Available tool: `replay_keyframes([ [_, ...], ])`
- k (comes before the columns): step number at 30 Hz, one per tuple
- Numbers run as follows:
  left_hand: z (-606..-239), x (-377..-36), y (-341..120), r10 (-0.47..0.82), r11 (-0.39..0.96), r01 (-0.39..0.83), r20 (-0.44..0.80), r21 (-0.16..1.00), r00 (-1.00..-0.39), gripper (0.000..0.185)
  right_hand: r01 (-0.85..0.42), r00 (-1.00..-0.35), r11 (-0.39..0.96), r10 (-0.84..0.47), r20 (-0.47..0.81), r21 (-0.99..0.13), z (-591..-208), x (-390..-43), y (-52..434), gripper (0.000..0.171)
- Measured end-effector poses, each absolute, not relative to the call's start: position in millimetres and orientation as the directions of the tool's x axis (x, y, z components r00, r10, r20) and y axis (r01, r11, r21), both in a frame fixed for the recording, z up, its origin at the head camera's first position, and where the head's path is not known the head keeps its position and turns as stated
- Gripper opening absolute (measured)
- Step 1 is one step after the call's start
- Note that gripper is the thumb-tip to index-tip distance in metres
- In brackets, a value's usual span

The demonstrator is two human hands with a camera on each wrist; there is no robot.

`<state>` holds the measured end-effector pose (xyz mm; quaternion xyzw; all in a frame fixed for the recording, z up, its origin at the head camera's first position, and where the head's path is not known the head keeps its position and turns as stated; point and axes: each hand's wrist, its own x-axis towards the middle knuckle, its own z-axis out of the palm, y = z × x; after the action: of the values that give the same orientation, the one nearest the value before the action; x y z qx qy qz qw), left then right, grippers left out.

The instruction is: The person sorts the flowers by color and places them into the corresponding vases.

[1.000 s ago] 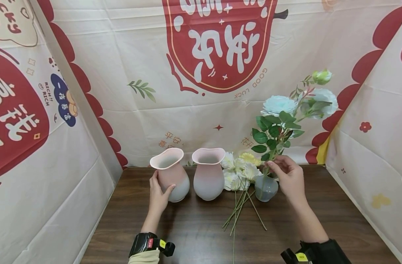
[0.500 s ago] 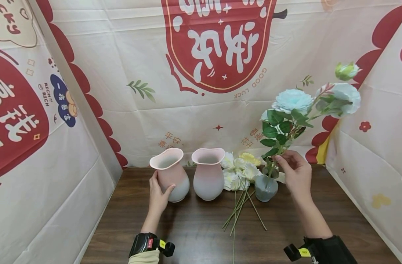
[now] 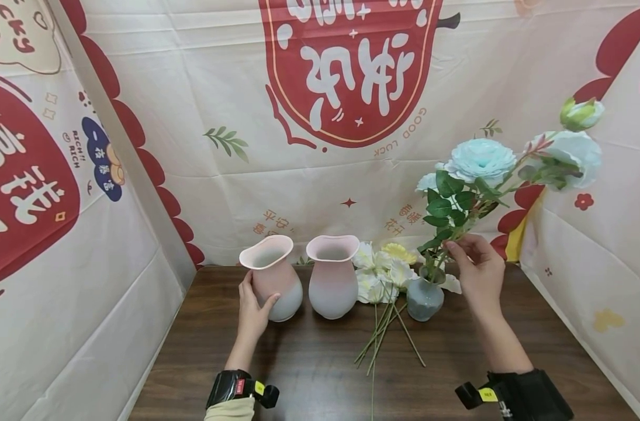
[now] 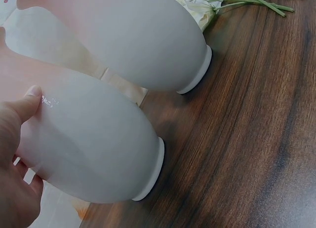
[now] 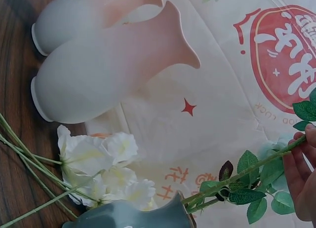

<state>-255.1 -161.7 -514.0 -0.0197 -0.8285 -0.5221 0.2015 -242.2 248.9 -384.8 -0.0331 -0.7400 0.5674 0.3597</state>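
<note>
My left hand [image 3: 253, 307] grips the side of a pink-and-grey vase [image 3: 279, 286], thumb on the near side and fingers around the back. The vase stands on the table with its wavy mouth open upward. At the right, my right hand [image 3: 477, 269] pinches the green stem [image 5: 247, 170] of an artificial flower with pale blue blooms [image 3: 483, 161], dark green leaves and a bud [image 3: 581, 114]. It leans to the right. Lower down, leafy stems enter the mouth of a small grey-blue vase [image 3: 425, 301], which stands on the table below the hand.
A second pink-and-grey vase [image 3: 334, 286] stands close to the right of the held one. White and yellow artificial flowers [image 3: 374, 272] lie beside it, their thin stems [image 3: 381, 336] pointing to the front. Printed cloth [image 3: 320, 199] hangs behind the wooden table [image 3: 309, 374].
My right hand has moved to the right and slightly up, and the blue blooms and bud have swung right with it. My left hand and its vase have stayed in place.
</note>
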Motion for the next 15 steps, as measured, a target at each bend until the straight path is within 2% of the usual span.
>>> replay_keyframes([
  [4,-514.7,-255.6,-161.3,-0.178,0.448,0.252,0.362,0.858,-0.915,0.089,-0.373,-0.721,0.375,0.458,0.519,-0.849,-382.9,-244.8,249.9,0.003],
  [8,-514.9,-256.0,-161.0,-0.179,0.444,0.258,0.367,0.858,-0.913,0.089,-0.374,-0.704,0.419,0.452,0.547,-0.827,-382.9,-247.9,251.6,0.012],
  [15,-516.1,-256.5,-161.3,-0.179,0.443,0.258,0.366,0.859,-0.913,0.089,-0.347,-0.71,0.426,0.463,0.531,-0.835,-386.5,-251.6,252.9,0.014],
])
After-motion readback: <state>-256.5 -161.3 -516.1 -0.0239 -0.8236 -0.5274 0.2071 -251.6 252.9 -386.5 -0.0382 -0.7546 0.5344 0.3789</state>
